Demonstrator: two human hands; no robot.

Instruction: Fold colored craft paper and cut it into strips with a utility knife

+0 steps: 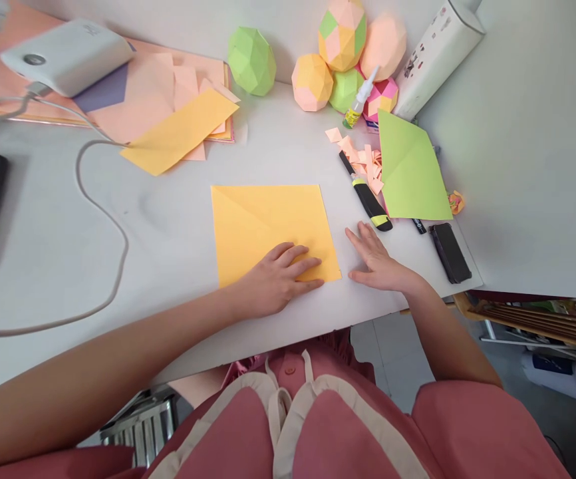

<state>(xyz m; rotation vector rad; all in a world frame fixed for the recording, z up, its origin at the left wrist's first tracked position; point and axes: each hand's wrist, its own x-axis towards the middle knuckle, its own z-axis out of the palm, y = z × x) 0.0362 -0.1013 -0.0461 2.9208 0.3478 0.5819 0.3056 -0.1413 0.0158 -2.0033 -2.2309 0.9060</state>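
A sheet of orange-yellow paper with a faint diagonal crease lies flat on the white table. Across its lower part rests my left hand, palm down with the fingers spread. My right hand is just beyond the sheet's right edge, holding nothing, its fingers apart and low over the tabletop. Nearest to it is a black and yellow utility knife, lying by a heap of peach paper scraps. A creased green paper sheet leans over those scraps.
Several faceted paper balls and a glue bottle stand at the back. Stacked papers and a white device with a cable occupy the left. A black phone-like object lies near the right edge.
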